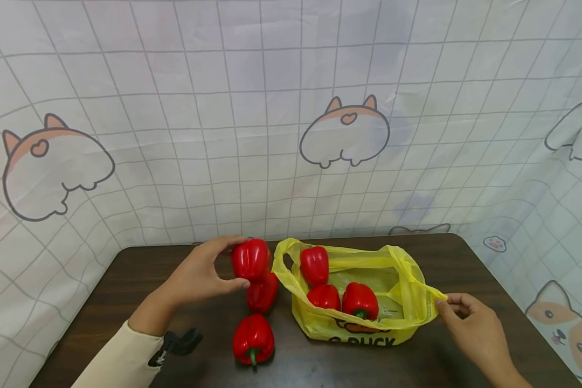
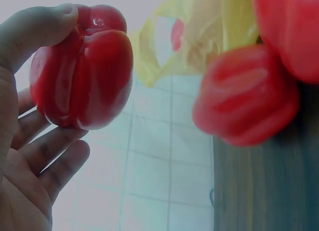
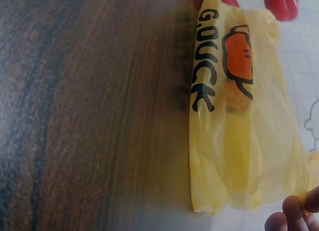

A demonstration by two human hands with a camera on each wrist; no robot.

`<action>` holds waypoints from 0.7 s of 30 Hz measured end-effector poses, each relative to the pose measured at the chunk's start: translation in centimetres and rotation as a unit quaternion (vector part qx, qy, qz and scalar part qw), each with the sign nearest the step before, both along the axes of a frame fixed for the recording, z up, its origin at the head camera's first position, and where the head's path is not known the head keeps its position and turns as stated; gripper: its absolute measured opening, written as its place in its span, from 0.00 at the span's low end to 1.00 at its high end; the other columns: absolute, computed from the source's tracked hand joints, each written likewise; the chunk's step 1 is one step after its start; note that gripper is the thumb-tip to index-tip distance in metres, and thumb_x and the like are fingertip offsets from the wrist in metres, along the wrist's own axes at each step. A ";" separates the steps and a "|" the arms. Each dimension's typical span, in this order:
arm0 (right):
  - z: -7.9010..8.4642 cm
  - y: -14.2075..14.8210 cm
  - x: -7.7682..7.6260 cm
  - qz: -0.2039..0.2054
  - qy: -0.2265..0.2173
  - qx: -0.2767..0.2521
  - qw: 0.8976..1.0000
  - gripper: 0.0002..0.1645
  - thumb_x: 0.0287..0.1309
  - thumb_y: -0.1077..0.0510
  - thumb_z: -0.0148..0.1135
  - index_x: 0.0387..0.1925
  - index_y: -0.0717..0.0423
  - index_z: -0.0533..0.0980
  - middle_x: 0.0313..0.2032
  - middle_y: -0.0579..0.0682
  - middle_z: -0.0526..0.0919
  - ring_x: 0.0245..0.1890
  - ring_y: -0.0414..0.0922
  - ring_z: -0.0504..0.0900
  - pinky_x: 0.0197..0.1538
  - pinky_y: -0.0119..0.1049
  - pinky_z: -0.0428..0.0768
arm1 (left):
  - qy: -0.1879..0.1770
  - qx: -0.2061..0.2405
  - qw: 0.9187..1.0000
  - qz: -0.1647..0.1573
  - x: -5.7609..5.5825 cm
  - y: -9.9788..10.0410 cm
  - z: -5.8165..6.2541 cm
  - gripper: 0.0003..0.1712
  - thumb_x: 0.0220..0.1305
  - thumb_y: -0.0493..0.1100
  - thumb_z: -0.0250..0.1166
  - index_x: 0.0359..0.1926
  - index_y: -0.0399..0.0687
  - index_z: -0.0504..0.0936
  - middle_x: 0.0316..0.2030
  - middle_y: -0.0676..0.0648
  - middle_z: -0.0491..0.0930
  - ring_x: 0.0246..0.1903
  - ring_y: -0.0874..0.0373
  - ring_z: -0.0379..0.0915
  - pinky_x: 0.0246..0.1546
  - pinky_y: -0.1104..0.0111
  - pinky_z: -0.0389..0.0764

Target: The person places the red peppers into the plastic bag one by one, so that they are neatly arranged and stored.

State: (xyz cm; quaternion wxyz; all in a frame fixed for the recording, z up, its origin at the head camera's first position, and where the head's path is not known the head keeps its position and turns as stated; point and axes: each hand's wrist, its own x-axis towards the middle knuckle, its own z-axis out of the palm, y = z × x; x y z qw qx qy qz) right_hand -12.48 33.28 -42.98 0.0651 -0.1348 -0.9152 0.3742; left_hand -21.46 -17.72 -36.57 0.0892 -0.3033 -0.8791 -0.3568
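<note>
My left hand (image 1: 201, 275) grips a red bell pepper (image 1: 250, 260) between thumb and fingers, raised beside the left rim of a yellow plastic bag (image 1: 315, 328). In the left wrist view that pepper (image 2: 82, 71) hangs in the air, thumb on one side and fingers on the other. My right hand (image 1: 475, 328) pinches the bag's right handle edge, stretching its mouth wide. Inside the bag sit three red peppers, one leaning high at the left (image 1: 314, 265). Left of the bag, another pepper (image 1: 262, 293) lies partly behind the held one, and one more (image 1: 254, 339) rests nearer the front.
A dark wooden table (image 1: 208, 355) carries everything. Behind it hangs a white gridded cloth (image 1: 252, 134) with cartoon dog prints, which also runs along both sides. A black strap (image 1: 181, 342) is on the left wrist.
</note>
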 end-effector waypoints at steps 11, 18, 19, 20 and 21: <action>0.1 0.0 0.0 -0.001 -0.007 -0.006 1.000 0.31 0.73 0.38 0.56 0.52 0.64 0.78 0.36 0.51 0.89 0.31 0.42 0.83 0.29 0.38 0.78 | 0.004 0.019 0.999 -0.038 -0.6 3.3 0.7 0.45 0.50 0.47 0.84 0.68 0.51 0.74 0.59 0.57 0.78 0.54 0.62 0.75 0.55 0.57 0.80; 0.0 0.0 -0.1 -0.002 -0.007 -0.007 1.000 0.32 0.73 0.37 0.56 0.51 0.64 0.78 0.36 0.51 0.89 0.31 0.42 0.82 0.30 0.38 0.77 | -0.013 0.011 0.999 -0.050 -0.9 5.6 0.9 0.45 0.51 0.47 0.82 0.69 0.50 0.73 0.59 0.57 0.77 0.54 0.61 0.75 0.53 0.60 0.81; 0.0 0.0 -0.1 -0.002 -0.007 -0.007 1.000 0.32 0.73 0.37 0.56 0.51 0.64 0.78 0.36 0.51 0.89 0.31 0.42 0.82 0.30 0.38 0.77 | -0.014 0.008 0.999 -0.051 -1.0 5.9 0.9 0.45 0.51 0.48 0.82 0.69 0.49 0.73 0.59 0.56 0.77 0.54 0.61 0.74 0.53 0.61 0.81; -0.1 0.0 -0.1 -0.003 -0.008 -0.007 1.000 0.33 0.72 0.36 0.56 0.51 0.64 0.78 0.36 0.51 0.89 0.31 0.42 0.82 0.30 0.38 0.77 | -0.014 0.005 0.999 -0.051 -1.0 6.2 0.9 0.45 0.51 0.48 0.82 0.69 0.49 0.73 0.59 0.56 0.77 0.54 0.61 0.74 0.53 0.61 0.81; -0.1 0.0 -0.1 -0.003 -0.008 -0.007 1.000 0.33 0.72 0.36 0.56 0.52 0.64 0.78 0.36 0.51 0.89 0.31 0.42 0.82 0.30 0.38 0.77 | -0.014 0.003 0.999 -0.052 -1.1 6.5 1.0 0.45 0.51 0.48 0.82 0.69 0.48 0.73 0.59 0.55 0.77 0.54 0.61 0.74 0.53 0.61 0.81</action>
